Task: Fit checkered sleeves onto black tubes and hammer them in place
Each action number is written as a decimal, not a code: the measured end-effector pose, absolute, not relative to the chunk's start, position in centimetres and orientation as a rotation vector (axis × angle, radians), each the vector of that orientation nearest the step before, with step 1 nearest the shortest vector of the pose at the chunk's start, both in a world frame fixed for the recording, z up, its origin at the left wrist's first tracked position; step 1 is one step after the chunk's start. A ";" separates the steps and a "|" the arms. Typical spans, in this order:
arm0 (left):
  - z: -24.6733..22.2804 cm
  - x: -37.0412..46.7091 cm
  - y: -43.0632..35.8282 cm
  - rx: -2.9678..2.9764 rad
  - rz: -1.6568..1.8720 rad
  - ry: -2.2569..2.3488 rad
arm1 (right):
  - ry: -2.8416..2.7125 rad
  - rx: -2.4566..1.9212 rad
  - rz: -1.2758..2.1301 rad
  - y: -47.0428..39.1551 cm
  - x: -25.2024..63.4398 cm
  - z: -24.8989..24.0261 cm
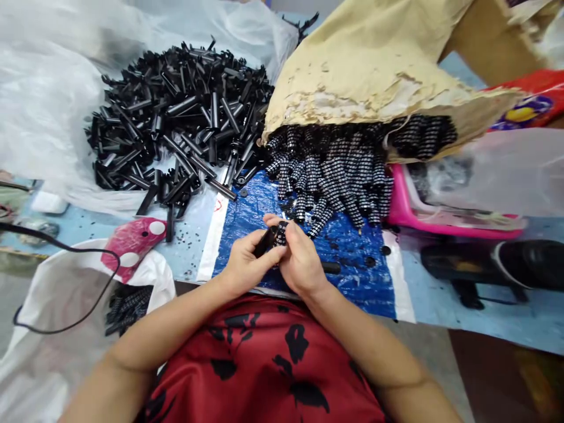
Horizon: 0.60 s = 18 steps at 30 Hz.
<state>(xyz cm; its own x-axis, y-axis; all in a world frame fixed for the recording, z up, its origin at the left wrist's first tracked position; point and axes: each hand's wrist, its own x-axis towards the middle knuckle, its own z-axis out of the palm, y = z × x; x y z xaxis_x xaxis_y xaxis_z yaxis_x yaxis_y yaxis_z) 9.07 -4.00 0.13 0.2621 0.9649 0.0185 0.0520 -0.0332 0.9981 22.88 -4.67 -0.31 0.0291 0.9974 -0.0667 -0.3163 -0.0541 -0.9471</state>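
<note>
My left hand is closed around a black plastic tube, held in front of my body. My right hand pinches a short black cylindrical piece with pale marks against the tube's end. Fingers cover much of both pieces, so I cannot tell how they are joined. Under the hands lies a blue plastic sheet. Another black tube rests on it beside my right hand. Just beyond the fingers is a pile of ridged black-and-white cylinders, partly under a torn yellow sack.
A large heap of black plastic tubes spills from a clear plastic bag at the left. On the right are a pink tray and a black cylindrical device. A white bag with ridged cylinders hangs at lower left, near a black cable.
</note>
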 end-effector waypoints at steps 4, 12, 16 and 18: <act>0.7 7.5 -4.3 1.262 0.945 1.055 | -1.642 -1.017 0.955 -5.2 24.9 -1.3; 1.4 6.5 -4.5 1.119 0.885 1.138 | -2.044 -0.876 0.363 -5.1 25.9 -0.7; 1.3 7.5 -4.5 1.052 0.962 1.146 | -2.050 -0.864 0.215 -5.6 25.5 -0.3; 1.3 7.7 -4.5 1.005 0.982 1.095 | -2.056 -0.876 0.134 -5.8 25.3 -0.3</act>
<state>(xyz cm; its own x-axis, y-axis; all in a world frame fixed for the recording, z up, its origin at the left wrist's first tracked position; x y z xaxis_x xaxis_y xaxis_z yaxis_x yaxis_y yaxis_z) 7.66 -4.54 1.33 0.1761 0.9583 -0.2251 -0.1201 0.2479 0.9613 25.34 -5.84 -0.34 -0.3715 0.6289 0.6830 0.5347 0.7463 -0.3965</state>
